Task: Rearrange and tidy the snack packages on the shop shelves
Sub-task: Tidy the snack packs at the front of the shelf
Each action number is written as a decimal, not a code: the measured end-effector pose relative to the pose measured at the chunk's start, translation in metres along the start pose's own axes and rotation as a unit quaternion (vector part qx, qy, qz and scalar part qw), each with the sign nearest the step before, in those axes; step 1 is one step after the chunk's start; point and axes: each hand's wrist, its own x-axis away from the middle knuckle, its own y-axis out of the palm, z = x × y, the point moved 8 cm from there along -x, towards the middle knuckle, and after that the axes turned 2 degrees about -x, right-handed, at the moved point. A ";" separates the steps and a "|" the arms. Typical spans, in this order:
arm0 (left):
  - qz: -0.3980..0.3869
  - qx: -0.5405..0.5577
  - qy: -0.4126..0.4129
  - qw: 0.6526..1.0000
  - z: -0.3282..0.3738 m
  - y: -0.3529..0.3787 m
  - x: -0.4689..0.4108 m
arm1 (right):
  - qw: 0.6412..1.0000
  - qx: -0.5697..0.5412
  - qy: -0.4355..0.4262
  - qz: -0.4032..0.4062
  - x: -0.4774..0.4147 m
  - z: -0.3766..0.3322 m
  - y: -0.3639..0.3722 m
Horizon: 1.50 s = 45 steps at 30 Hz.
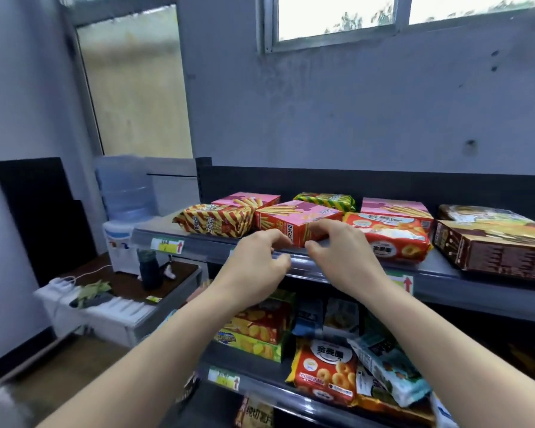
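Three pink boxes (394, 208) top the shelf (210, 246), the nearest box (294, 217) clasped by left hand (254, 257) and right hand (343, 245).

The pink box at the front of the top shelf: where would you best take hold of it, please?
Probably its near end, from the front: the pink box lies flat and skewed, with the striped bag and red bag crowding its long sides.

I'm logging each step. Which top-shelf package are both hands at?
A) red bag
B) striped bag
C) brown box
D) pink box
D: the left hand and right hand both reach the near end of the front pink box.
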 end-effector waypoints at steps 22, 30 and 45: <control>-0.057 0.034 -0.012 0.998 -0.008 0.051 0.011 | 0.994 0.023 0.099 -0.032 0.047 0.077 -0.013; -0.145 0.040 -0.013 0.989 -0.028 0.104 0.041 | 0.984 0.037 0.149 -0.095 0.073 0.085 0.032; -0.245 0.060 0.065 0.965 0.016 0.185 0.051 | 0.952 0.076 0.282 -0.094 0.156 0.144 0.014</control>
